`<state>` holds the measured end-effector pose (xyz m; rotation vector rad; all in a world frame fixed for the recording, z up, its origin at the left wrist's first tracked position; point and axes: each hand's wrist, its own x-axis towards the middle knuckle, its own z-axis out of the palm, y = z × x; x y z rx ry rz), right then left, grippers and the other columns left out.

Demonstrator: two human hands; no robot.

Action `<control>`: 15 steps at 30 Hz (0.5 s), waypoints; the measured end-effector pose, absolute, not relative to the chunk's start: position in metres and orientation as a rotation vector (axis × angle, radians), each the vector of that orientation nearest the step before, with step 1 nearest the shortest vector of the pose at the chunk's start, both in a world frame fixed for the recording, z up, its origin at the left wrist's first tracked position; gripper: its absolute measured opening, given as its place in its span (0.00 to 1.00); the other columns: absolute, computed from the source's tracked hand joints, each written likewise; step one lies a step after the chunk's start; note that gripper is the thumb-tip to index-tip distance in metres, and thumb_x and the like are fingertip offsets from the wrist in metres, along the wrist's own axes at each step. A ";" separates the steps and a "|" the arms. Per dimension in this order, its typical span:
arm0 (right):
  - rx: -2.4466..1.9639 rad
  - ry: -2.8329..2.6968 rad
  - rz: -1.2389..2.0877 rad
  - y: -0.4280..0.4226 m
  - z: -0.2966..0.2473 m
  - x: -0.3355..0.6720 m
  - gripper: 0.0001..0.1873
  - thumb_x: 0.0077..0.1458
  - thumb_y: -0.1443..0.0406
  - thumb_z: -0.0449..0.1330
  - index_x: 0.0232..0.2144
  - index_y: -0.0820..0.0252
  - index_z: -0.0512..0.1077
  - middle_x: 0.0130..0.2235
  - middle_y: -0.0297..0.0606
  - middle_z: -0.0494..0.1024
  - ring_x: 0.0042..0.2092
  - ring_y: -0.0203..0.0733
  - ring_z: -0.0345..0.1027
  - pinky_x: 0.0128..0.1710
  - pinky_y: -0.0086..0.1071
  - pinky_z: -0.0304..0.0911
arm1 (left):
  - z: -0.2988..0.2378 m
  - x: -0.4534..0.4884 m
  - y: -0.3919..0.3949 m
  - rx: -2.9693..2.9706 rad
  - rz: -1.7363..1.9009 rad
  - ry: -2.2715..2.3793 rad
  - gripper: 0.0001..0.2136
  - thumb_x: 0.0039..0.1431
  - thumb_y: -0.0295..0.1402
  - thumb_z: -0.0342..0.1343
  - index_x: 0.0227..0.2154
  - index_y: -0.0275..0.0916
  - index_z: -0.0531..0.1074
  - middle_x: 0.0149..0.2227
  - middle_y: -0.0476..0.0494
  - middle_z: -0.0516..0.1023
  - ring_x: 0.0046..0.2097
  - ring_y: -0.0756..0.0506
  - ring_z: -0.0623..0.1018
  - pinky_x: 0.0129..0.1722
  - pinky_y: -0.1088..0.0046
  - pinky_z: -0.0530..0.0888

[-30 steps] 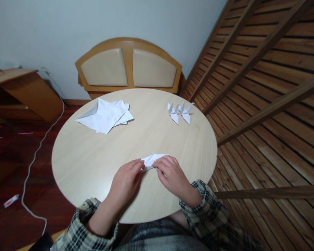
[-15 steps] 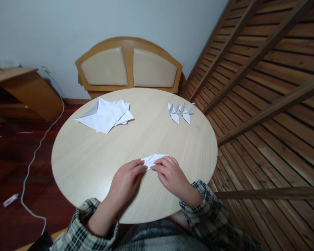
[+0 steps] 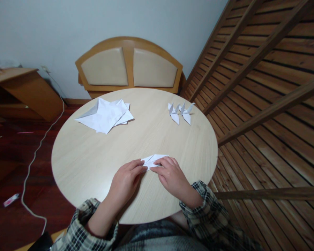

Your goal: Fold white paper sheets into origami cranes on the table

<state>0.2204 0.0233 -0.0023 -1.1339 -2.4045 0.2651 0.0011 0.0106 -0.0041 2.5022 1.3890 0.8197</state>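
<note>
We see the folded white paper (image 3: 155,159) lying flat on the round, pale wooden bench (image 3: 94,164), close to its near edge and a little right of centre. Our left hand (image 3: 125,181) comes in from below, its fingers stretched forward with the tips on the paper's left end. Our right hand (image 3: 171,176) rests beside it, its fingers curved and laid over the paper's near right part. Both hands press on top of the paper. The thumbs are hidden, so we cannot tell whether either grip pinches an edge or only bears down on it. The fingertips of the two hands almost meet over the fold.

Far across the bench on the left lies a loose pile of white sheets (image 3: 104,116). On the far right, two small paper cranes (image 3: 180,112) stand side by side, well apart from the hands. A padded wooden chair (image 3: 129,66) stands behind the bench against the wall. A white cable (image 3: 32,158) trails over the dark floor to the left.
</note>
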 end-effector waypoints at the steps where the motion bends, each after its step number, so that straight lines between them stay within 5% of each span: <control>1: -1.137 -2.409 0.257 0.023 -0.002 0.220 0.18 0.58 0.74 0.59 0.46 0.50 0.76 0.47 0.37 0.76 0.52 0.47 0.65 0.54 0.47 0.60 | -0.004 0.001 0.011 2.501 0.813 1.390 0.12 0.63 0.23 0.52 0.43 0.40 0.78 0.49 0.38 0.80 0.49 0.38 0.80 0.46 0.52 0.80; 15: -1.236 -2.258 0.309 0.025 -0.001 0.220 0.16 0.57 0.77 0.56 0.40 0.54 0.77 0.43 0.38 0.78 0.48 0.47 0.68 0.49 0.44 0.64 | -0.002 0.002 0.011 2.490 0.817 1.392 0.11 0.64 0.24 0.53 0.43 0.40 0.78 0.49 0.38 0.80 0.49 0.38 0.80 0.46 0.53 0.80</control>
